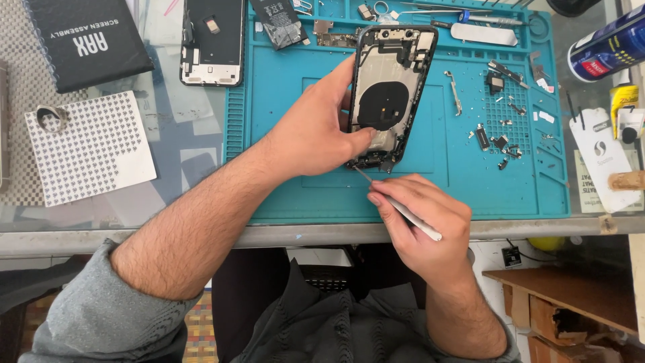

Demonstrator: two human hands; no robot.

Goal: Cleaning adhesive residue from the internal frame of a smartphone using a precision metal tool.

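Gripping the light, stiff, fragile phone housing [390, 94] by its long edges, your left hand [319, 128] clamps it while your right hand [420, 215] at 5 o'clock pinches the thin tool [403, 210].

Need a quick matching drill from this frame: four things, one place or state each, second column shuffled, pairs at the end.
1. opened phone body
2. thin metal tool
3. black booklet
4. detached screen

a. far left corner of the table
b. gripped in the right hand
c. tilted up in the left hand
d. flat, just left of the blue mat

Pairs: 1-c, 2-b, 3-a, 4-d
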